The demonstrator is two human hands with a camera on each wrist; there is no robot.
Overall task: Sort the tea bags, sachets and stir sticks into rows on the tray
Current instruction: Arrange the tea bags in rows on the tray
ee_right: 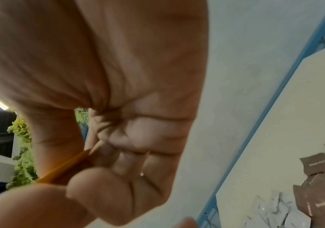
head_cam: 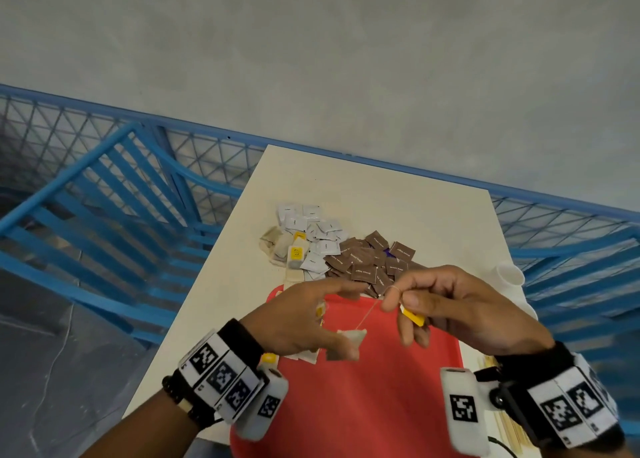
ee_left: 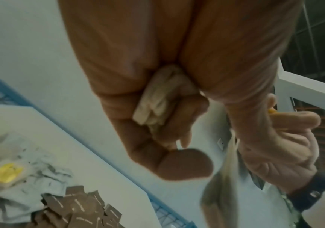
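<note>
- Head view: two hands over the red tray; left hand has its fingers curled round a bundle of tea bags, number unclear; one more tea bag dangles by its string above the tray; right hand pinches that string and its yellow tag.
- On the table beyond the tray: white sachets, brown sachets, loose tea bags, all overlapping, uncountable; stir sticks at right, mostly hidden by the right wrist; paper cup near the table's right edge.
- Left wrist view: fingers closed on folded tea bags; the dangling bag is blurred.
- Right wrist view: thumb and fingers clamp the tag; string not discernible.
</note>
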